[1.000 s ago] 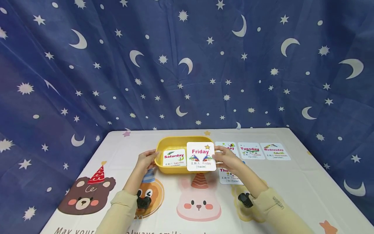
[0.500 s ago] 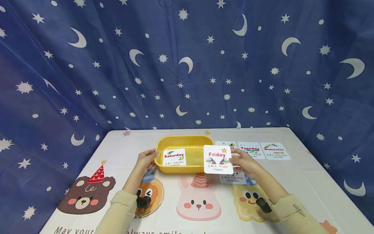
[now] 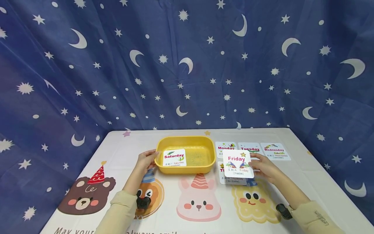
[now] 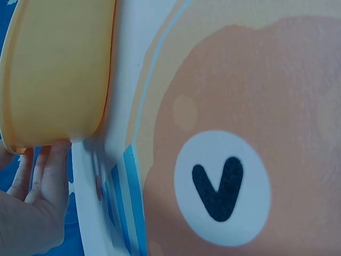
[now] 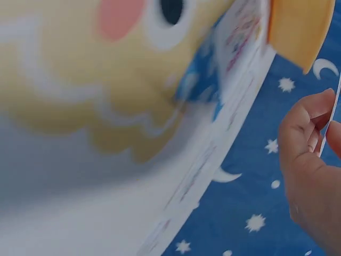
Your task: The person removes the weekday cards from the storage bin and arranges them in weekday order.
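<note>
My right hand [image 3: 264,167] pinches the Friday card [image 3: 238,163] by its right edge, thumb on the printed face. In the head view the card overlaps the Monday card [image 3: 225,147], the Tuesday card [image 3: 253,148] and the Thursday card [image 3: 229,180]. The right wrist view shows the held Friday card [image 5: 331,114] nearly edge-on. At the left end of the yellow tray [image 3: 187,169], my left hand [image 3: 146,161] grips the rim, with fingers under it in the left wrist view. A Saturday card [image 3: 174,157] leans inside the tray's left part.
The Wednesday card [image 3: 275,151] lies at the right end of the back row. A white tablecloth [image 3: 117,152] with cartoon animals covers the table. Behind its far edge hangs a blue curtain [image 3: 163,97] with moons and stars.
The right hand has carried the Friday card rightward, from over the tray's right end to over the laid-out cards. The left hand and the tray have stayed put.
</note>
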`<action>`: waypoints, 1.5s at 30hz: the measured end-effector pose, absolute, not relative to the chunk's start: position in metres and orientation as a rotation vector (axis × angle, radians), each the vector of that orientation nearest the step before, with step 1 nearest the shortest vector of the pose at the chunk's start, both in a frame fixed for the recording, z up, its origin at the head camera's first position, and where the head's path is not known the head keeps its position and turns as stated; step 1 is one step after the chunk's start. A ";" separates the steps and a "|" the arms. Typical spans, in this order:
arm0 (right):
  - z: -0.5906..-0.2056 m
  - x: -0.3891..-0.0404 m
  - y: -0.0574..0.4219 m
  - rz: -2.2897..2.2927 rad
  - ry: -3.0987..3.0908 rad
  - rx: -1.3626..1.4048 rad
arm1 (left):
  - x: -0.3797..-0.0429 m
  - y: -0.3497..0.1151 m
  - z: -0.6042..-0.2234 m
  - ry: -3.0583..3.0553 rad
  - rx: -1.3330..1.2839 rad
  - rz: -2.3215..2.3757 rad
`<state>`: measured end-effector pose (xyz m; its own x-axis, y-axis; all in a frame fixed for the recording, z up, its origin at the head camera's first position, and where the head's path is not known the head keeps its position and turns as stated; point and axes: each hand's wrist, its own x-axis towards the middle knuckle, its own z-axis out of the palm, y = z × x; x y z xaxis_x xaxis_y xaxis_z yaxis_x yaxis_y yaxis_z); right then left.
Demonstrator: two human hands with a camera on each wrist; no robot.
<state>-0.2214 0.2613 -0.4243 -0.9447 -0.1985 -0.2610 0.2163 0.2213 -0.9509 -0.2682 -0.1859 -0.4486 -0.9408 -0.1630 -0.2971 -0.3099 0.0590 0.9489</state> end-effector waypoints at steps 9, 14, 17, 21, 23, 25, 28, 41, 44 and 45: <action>-0.436 -0.217 0.290 -1.678 2.259 0.065 | -0.268 -0.185 -0.446 2.206 -0.509 2.016; -0.442 -0.214 0.305 -1.639 2.275 0.098 | -0.269 -0.185 -0.447 2.198 -0.519 2.017; -0.445 -0.214 0.314 -1.623 2.290 0.104 | -0.268 -0.185 -0.446 2.193 -0.513 2.031; -0.449 -0.216 0.323 -1.592 2.311 0.123 | -0.268 -0.185 -0.445 2.189 -0.507 2.039; -0.450 -0.217 0.328 -1.570 2.328 0.145 | -0.268 -0.185 -0.446 2.192 -0.507 2.035; -0.452 -0.218 0.331 -1.545 2.337 0.180 | -0.268 -0.185 -0.446 2.195 -0.509 2.031; -0.455 -0.220 0.336 -1.513 2.347 0.236 | -0.268 -0.185 -0.446 2.199 -0.508 2.033; -0.466 -0.230 0.336 -1.397 2.487 0.329 | -0.269 -0.184 -0.446 2.193 -0.514 2.032; -0.469 -0.231 0.331 -1.345 2.576 0.351 | -0.269 -0.183 -0.446 2.208 -0.531 2.008; -0.469 -0.231 0.330 -1.327 2.612 0.355 | -0.269 -0.183 -0.446 2.209 -0.535 2.005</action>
